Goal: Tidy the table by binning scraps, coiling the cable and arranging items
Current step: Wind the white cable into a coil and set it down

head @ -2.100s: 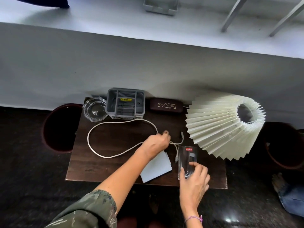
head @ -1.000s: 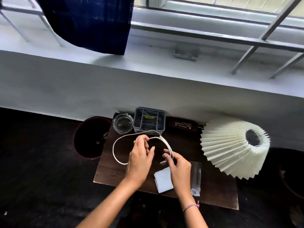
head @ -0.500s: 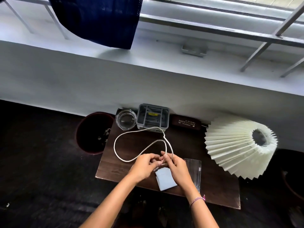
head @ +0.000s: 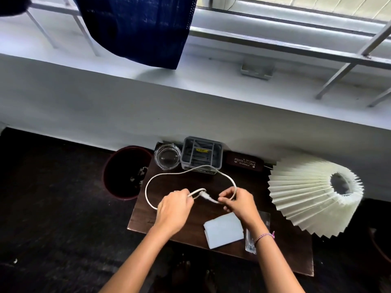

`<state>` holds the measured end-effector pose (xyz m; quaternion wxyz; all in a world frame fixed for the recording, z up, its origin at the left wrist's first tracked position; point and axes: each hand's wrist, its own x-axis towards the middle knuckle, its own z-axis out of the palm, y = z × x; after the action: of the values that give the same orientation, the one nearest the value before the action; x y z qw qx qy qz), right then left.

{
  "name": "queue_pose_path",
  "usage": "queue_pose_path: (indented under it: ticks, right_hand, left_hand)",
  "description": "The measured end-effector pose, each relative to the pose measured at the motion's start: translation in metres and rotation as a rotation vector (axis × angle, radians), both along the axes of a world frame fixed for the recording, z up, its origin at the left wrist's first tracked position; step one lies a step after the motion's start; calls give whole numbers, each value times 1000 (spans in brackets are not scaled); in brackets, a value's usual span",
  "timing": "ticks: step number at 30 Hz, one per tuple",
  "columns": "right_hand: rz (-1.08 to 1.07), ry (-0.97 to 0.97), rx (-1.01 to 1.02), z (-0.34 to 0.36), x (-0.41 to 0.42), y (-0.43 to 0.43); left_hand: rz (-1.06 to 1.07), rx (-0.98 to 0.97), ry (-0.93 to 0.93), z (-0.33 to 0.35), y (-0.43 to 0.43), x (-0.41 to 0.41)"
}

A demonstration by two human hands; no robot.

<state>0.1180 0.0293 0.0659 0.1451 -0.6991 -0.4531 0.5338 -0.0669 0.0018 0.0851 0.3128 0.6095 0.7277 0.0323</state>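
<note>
Both hands pinch the white cable (head: 169,174) over the tabletop (head: 190,225): left hand (head: 172,210) grips a fold, right hand (head: 238,203) holds the plug end. One big loop lies open, so the coiling has only just begun.

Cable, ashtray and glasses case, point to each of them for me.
cable (head: 148,187), head view, left bend of its loop.
ashtray (head: 167,159), head view, middle of its clear bowl.
glasses case (head: 244,163), head view, its printed lid.
</note>
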Motion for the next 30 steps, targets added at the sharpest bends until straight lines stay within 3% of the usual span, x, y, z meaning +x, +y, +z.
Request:
queue_pose_path:
  ticks: [3, 6, 11, 15, 17, 20, 23, 30]
  right_hand:
    - [-109, -188, 34, -4, 15, 13]
    - [-46, -441, 135, -6, 20, 29]
    - [-35, -464, 175, -2, 9, 32]
    - [-110, -297, 488, 12, -24, 6]
    - [3, -138, 557, 14, -48, -4]
    - [215, 158, 396, 13, -79, -13]
    - [215, 364, 249, 11, -98, -16]
    - [-18, 263, 501, 19, -114, -4]
  left_hand:
    - [238, -24, -173, 3, -1, -18]
    - [536, -82, -464, 5, 2, -28]
    - [827, -298, -1048, 26, 2, -30]
    - [775, -319, -1287, 45, 0, -26]
    - [750, -327, -1384, 55, 1, -24]
    - [722, -352, -1507, 66, 7, -22]
    - [713, -340, -1610, 75, 14, -22]
    - [695, -343, -1740, 82, 26, -27]
